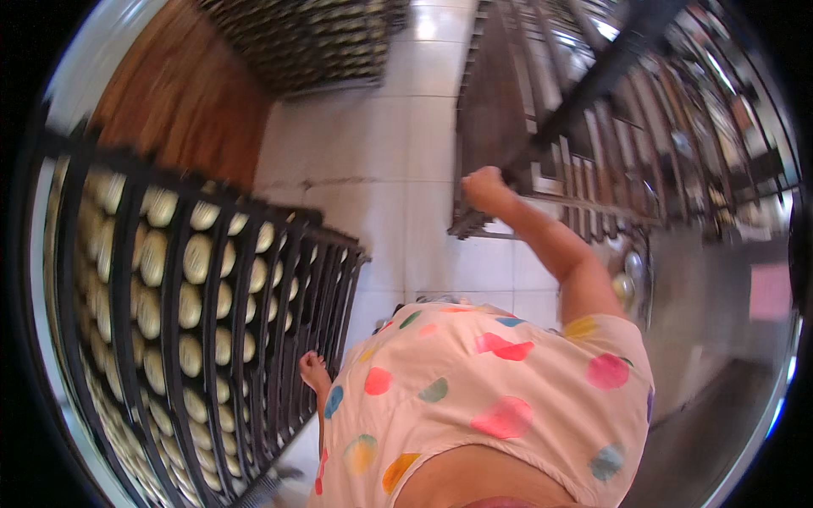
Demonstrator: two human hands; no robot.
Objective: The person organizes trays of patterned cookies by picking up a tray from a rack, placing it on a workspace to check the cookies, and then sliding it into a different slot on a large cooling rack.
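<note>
My right arm reaches forward, and my right hand (489, 190) is closed at the corner of a dark metal rack (584, 102), around its upright post. Blur hides the exact grip of the fingers. Low at my left side hangs my left hand (314, 371), its fingers loosely bent and apart, with nothing seen in them. It is close to the bars of another dark rack (174, 339); I cannot tell whether it touches them. Rows of round, pale yellow, bun-like pieces (196, 258) fill that left rack's shelves.
A third rack with many rows of pale pieces (313, 38) stands ahead on the left, beside a brown wooden panel (190, 93). White floor tiles (356, 140) run between the racks. A grey surface (720, 296) lies to my right with a pink patch (769, 291).
</note>
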